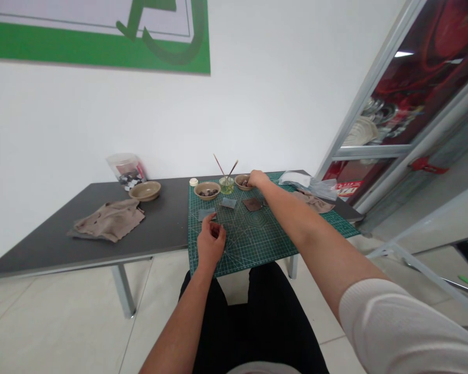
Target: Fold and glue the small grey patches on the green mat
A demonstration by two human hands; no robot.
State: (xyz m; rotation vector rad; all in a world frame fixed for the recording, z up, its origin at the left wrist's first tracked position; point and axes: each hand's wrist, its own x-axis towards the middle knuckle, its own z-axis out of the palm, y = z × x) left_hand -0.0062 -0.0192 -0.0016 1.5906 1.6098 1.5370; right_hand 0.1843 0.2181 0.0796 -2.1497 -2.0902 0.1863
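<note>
My right hand (258,178) reaches to the back of the green cutting mat (265,234); its fingertips are down at a small brown bowl (239,178) of dark pieces and hidden from me. Nearer me, my left hand (211,241) hovers over the mat's left part, fingers loosely curled, thumb and index finger apart. No object can be made out in it. Just beyond its index finger lies a grey-blue flat piece (205,213). A similar grey piece (229,203) and a dark brown square (252,204) lie farther along the mat.
A second bowl of dark pieces (207,190) stands beside a glass of yellowish liquid (226,186) with two brushes (219,164). A white cap (194,182) is at the back. Left are a cloth (111,221), bowl (145,191) and clear tub (128,171); right, plastic bags (308,183) and another cloth (315,201).
</note>
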